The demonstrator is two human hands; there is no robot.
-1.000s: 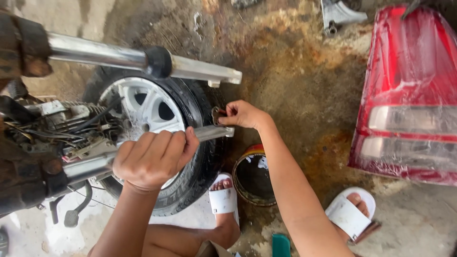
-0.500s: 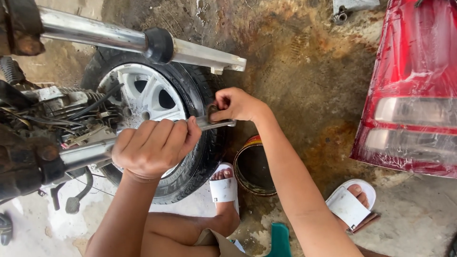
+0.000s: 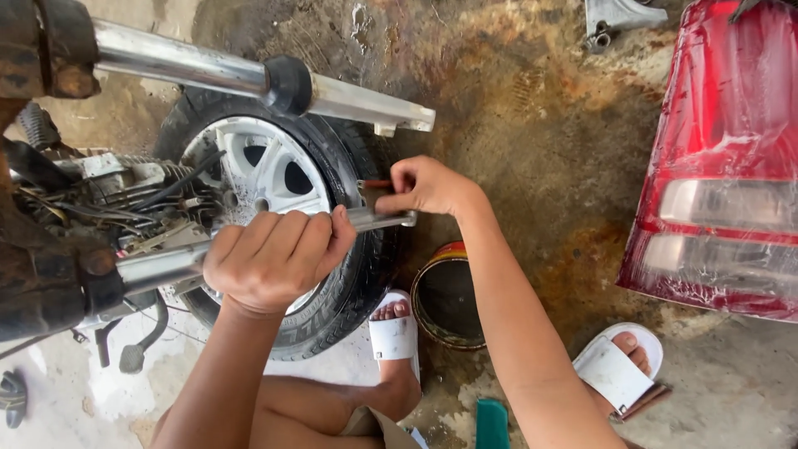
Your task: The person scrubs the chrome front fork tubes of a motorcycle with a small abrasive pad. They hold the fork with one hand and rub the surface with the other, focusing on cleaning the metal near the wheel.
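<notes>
- Left hand (image 3: 274, 259) is wrapped in a full fist around the lower chrome fork tube (image 3: 158, 266) of a stripped motorcycle front end, fingers closed tight on the metal.
- Right hand (image 3: 428, 187) is pinched shut on a small dark tool (image 3: 371, 192) with a reddish end, pressed right at the open tip of that same tube (image 3: 391, 219). Can't tell exactly what the tool is, the fingers cover most of it.
- The second fork tube (image 3: 357, 104) runs parallel above, with a black rubber collar (image 3: 288, 84) on it. Both tubes stick out over the front wheel (image 3: 274, 179), white cast rim, black tyre.
- Down on the stained concrete floor (image 3: 532, 116) there's a round tin (image 3: 449, 295) with a dark inside, right beside the foot in a white sandal (image 3: 392, 333). Other sandal (image 3: 615, 370) is off to the right, near a red car tail lamp (image 3: 723, 158).
- What I'd worry about: that pinch on the tool looks thin. If it slips off the tube end, the knuckles go straight into the tyre or the tube edge.
- The tube only seems steadied by the fist, so a hard push could twist it and throw the tool off line.
- Bare toes sit right under the work, so anything dropped lands on them or in the tin.
</notes>
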